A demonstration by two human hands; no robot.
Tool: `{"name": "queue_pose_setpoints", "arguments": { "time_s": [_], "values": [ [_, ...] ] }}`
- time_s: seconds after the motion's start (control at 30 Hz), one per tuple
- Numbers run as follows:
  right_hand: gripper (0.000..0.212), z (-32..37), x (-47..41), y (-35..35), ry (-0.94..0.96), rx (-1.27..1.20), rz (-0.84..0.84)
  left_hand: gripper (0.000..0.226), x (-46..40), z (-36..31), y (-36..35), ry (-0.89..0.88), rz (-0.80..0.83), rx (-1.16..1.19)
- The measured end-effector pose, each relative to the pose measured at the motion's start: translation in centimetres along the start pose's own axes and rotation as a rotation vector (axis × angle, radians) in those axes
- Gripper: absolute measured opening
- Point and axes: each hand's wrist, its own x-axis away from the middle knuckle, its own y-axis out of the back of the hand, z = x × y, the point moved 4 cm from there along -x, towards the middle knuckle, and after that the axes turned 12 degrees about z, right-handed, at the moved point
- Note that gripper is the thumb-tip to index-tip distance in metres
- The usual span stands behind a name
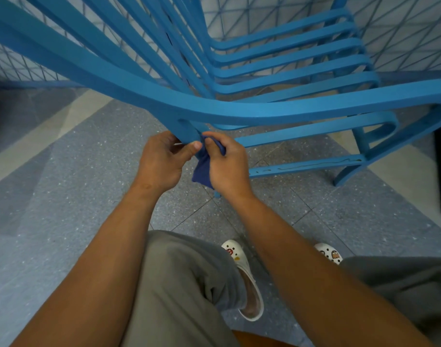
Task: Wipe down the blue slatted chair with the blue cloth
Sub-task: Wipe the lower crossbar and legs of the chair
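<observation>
A person wearing grey trousers [179, 279] and white perforated clogs dotted with small charms [244, 276] is crouching over a speckled grey tiled floor [64, 184] and working at the blue-painted slatted wooden chair [239, 106], which is filling the upper half of the view from nine o'clock round to three o'clock, its curved slats fanning away toward twelve o'clock in front of a white wall crossed with a blue diagonal grid [402, 33]. Starting at the left, the left hand [161, 161] is curling round the lower end of a chair leg just above centre, thumb pressing across its face and steadying it. Directly to its right, at about one o'clock from that hand and touching it at the thumb, the right hand [227, 164] is pinching the dark blue cloth [204, 169], fingers bunching the fabric against the same leg while a loose fold is hanging down between the two wrists toward six o'clock. The step in hand appears to be wiping round this narrow leg; doing it well would likely mean wrapping the cloth fully round the post and drawing it along its length, with the left hand bracing so the chair is not rocking, then carrying on to the cross rails lying at three o'clock, where squiggly marks are showing on the lowest bar.
</observation>
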Motion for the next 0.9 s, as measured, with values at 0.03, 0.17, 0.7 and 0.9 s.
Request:
{"name": "queue_pose_setpoints", "arguments": {
  "time_s": [0.03,0.17,0.7,0.9],
  "values": [
    [0.017,-0.1,0.7,-0.4,0.031,-0.026,-0.048,0.02,-0.1,0.0,-0.1,-0.003,0.007,-0.009],
    [0.02,-3.1,1.9,-0.8,-0.028,0.044,-0.12,0.014,-0.3,0.3,-0.2,0.026,0.006,-0.073],
    [0.019,-9.5,4.7,4.0,-0.39,-0.144,-0.161,0.034,-2.2,4.5,-2.0,0.287,0.27,-0.329],
    [0.016,-7.4,1.8,0.3,-0.161,-0.066,-0.134,0.021,-2.4,4.7,-2.5,0.289,0.278,-0.225]
  ]
}}
